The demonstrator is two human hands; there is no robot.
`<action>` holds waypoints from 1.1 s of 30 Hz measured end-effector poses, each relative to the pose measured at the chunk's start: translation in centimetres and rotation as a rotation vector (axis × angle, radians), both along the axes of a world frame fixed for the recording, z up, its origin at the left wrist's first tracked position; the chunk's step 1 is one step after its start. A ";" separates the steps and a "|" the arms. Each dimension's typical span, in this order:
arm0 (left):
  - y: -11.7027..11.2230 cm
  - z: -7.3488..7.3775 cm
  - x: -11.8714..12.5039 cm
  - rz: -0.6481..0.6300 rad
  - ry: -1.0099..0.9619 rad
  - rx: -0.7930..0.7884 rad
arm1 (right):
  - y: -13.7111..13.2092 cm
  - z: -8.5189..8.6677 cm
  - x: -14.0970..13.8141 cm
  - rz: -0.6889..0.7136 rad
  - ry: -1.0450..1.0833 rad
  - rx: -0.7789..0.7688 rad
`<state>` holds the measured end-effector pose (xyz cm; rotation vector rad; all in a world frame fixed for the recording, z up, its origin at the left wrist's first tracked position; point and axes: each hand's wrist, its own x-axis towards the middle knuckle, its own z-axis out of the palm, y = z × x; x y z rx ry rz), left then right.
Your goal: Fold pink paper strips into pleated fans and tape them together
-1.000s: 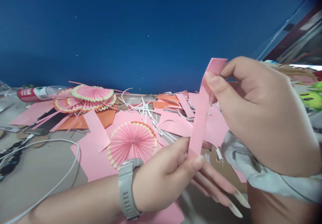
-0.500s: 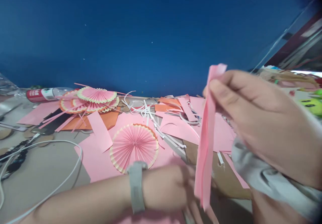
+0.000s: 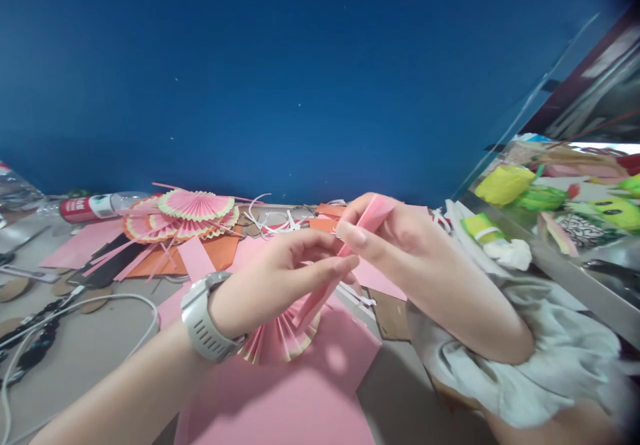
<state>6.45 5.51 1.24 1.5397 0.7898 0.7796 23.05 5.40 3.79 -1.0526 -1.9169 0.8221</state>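
A folded strip of pink paper [image 3: 374, 213] slants down to the left between both of my hands. My right hand [image 3: 400, 245] pinches its upper end between thumb and fingers. My left hand [image 3: 287, 275], with a grey watch [image 3: 207, 318] at the wrist, is closed on the strip just below. Under the strip's lower end, a round pleated pink paper fan [image 3: 280, 341] with a pale yellow edge is partly covered by my left hand and wrist. It lies on pink paper sheets [image 3: 280, 405].
Stacked pleated paper fans [image 3: 195, 206] lie at the back left beside a plastic bottle [image 3: 87, 208]. A white cable [image 3: 150, 298] loops at the left. Yellow-green packets [image 3: 505, 185] sit at the right. A blue wall [image 3: 300, 85] rises behind.
My left hand has come up from the lower middle and closed on the strip. My right hand has brought the strip left and lower, tilting it. The view has shifted slightly to the right.
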 end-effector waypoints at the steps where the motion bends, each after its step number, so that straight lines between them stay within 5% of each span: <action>1: 0.0 0.0 0.0 0.024 0.019 0.016 | 0.0 -0.1 -0.1 -0.016 -0.001 0.004; 14: -0.6 1.8 -1.1 -0.019 -0.061 0.006 | -1.3 1.1 0.5 -0.053 -0.165 0.067; 20: -1.9 2.2 -1.5 0.071 0.125 0.189 | -2.1 1.6 0.6 -0.030 -0.161 0.128; 24: -2.5 2.5 -1.1 -0.018 0.224 0.265 | -2.3 1.7 0.7 -0.057 -0.209 0.141; 33: -3.0 1.5 -0.3 0.207 0.286 0.209 | -1.8 0.8 0.3 -0.064 -0.342 0.271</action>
